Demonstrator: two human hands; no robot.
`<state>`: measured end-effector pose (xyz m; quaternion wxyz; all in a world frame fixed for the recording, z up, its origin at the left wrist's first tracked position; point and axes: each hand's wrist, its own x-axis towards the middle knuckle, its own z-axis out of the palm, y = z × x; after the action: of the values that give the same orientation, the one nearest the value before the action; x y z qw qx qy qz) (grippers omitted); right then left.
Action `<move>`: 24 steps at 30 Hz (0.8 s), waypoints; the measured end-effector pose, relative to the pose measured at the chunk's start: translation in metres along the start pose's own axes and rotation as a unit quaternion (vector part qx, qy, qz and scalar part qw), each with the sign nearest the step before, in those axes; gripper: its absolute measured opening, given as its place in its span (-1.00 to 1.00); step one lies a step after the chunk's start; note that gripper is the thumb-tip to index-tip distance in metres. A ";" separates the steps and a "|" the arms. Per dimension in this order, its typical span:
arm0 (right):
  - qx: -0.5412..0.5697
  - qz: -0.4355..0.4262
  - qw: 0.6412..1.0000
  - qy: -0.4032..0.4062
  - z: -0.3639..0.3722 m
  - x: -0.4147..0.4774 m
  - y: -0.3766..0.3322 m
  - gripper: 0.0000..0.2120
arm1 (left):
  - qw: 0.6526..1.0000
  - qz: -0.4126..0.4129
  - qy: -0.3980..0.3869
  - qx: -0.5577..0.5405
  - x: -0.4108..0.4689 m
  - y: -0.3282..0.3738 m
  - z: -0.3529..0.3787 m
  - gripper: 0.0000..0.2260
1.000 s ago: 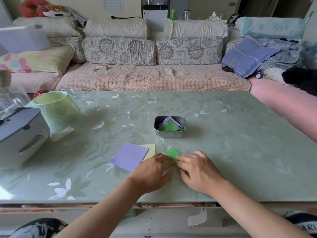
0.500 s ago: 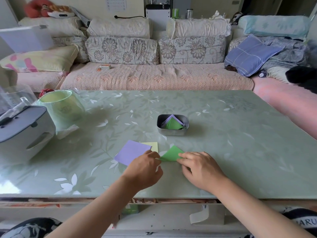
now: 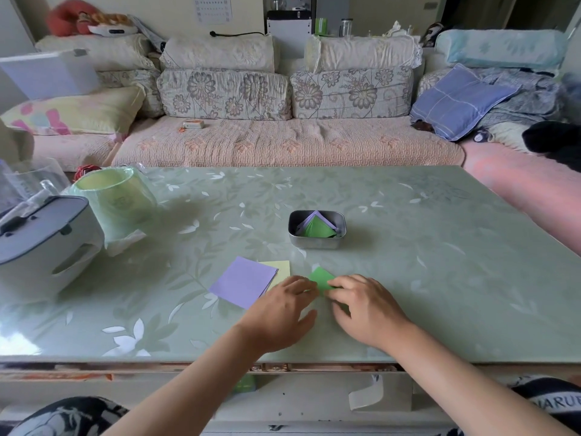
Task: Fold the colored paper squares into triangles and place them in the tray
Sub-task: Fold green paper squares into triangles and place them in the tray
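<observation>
**Green paper pinned between two hands near the front edge**

Green paper (image 3: 320,277) lies flat on the table (image 3: 424,253), in front of the tray (image 3: 317,244) and on the person's side of it, apart from it; only its far corner shows, a point peeking out between the two sets of fingertips; the rest is covered by the hands. Left hand (image 3: 279,313) lies palm down with fingers stretched forward and the thumb spread wide, its fingertips resting on the paper's left edge; it grips nothing. Right hand (image 3: 366,309) sits just beside it with fingers bent, the tips down on the paper's right edge; whether the thumb pinches the sheet from below is hidden, so I cannot tell if it grips or only presses. The two hands nearly meet over the paper.

Just left of the left hand lies a purple square (image 3: 243,282), unfolded, overlapping a yellow square (image 3: 280,267) beneath it. The tray holds folded triangles (image 3: 319,229), green on top and purple behind. At the table's left stand a green cup (image 3: 114,196) and a grey appliance (image 3: 41,243).
</observation>
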<state>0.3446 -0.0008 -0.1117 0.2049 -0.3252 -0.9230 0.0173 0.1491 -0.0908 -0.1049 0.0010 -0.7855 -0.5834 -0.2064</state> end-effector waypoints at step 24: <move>-0.016 0.130 0.991 -0.025 -0.028 -0.013 0.031 -0.66 | 0.995 -0.043 -0.075 0.045 0.031 0.015 -0.005 -0.66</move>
<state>0.3826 0.0126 -0.0961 0.1720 -0.4454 -0.8779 0.0369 0.1683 -0.0679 -0.0867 -0.0161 -0.7723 -0.6235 -0.1204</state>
